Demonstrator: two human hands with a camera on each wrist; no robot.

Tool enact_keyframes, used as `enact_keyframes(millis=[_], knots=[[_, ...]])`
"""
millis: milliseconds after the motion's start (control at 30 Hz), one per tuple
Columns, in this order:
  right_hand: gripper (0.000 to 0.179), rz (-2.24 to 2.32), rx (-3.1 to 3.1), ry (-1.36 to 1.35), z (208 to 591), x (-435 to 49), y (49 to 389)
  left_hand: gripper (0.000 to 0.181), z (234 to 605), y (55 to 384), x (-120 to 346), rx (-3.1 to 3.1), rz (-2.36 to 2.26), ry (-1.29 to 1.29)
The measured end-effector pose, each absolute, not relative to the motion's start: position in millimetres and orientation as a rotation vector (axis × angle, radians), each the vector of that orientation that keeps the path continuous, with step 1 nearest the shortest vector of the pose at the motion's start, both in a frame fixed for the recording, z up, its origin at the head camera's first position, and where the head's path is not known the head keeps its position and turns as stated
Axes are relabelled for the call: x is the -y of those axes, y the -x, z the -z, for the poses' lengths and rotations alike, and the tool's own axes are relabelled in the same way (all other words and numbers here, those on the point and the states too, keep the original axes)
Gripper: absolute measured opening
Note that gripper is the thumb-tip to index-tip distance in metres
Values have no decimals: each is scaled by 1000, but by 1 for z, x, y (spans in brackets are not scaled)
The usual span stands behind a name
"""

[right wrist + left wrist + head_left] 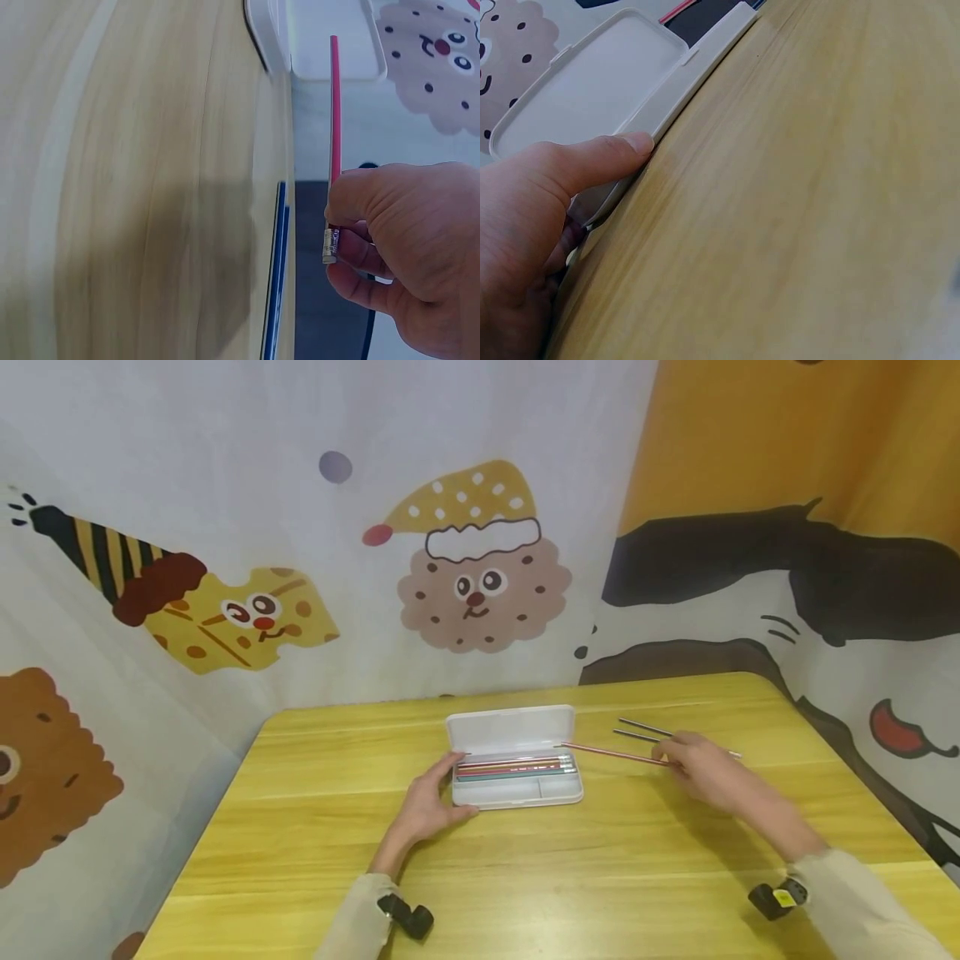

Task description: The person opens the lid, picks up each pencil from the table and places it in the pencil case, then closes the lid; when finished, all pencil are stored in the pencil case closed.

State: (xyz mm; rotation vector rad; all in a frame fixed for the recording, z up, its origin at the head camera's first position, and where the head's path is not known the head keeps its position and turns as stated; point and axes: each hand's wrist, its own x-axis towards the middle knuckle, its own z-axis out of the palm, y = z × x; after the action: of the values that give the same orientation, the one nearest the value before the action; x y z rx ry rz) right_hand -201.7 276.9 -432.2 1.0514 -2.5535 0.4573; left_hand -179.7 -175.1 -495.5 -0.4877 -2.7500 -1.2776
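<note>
An open white pencil case (495, 793) lies on the table with its lid (510, 729) raised at the back. Several pencils (517, 768) lie side by side in its long compartment. My left hand (427, 806) grips the case's left end; in the left wrist view its thumb (634, 142) lies against the front wall. Off to the right, my right hand (697, 768) pinches a red pencil (615, 752) near its eraser end. The pencil's other end points left and overlaps the lid's right edge in the head view. Two dark pencils (276, 262) lie on the table by the right hand.
The yellow wood-grain table (525, 877) reaches back to a curtain (300, 527) printed with cartoon figures. A small divider parts the case's front compartment. Each wrist wears a small black camera (780, 898).
</note>
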Motion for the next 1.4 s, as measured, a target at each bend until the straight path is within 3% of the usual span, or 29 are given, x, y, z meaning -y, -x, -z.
enact_keyframes(millis=[833, 1067, 1400], knots=[[31, -437, 2556, -1215, 423, -188, 219, 90, 492, 186, 175, 2762, 1241, 503], [23, -410, 2531, -1241, 431, -167, 218, 89, 496, 181, 177, 2747, 1249, 514], [29, -377, 2569, -1208, 430, -155, 219, 90, 496, 181, 175, 2743, 1280, 507]])
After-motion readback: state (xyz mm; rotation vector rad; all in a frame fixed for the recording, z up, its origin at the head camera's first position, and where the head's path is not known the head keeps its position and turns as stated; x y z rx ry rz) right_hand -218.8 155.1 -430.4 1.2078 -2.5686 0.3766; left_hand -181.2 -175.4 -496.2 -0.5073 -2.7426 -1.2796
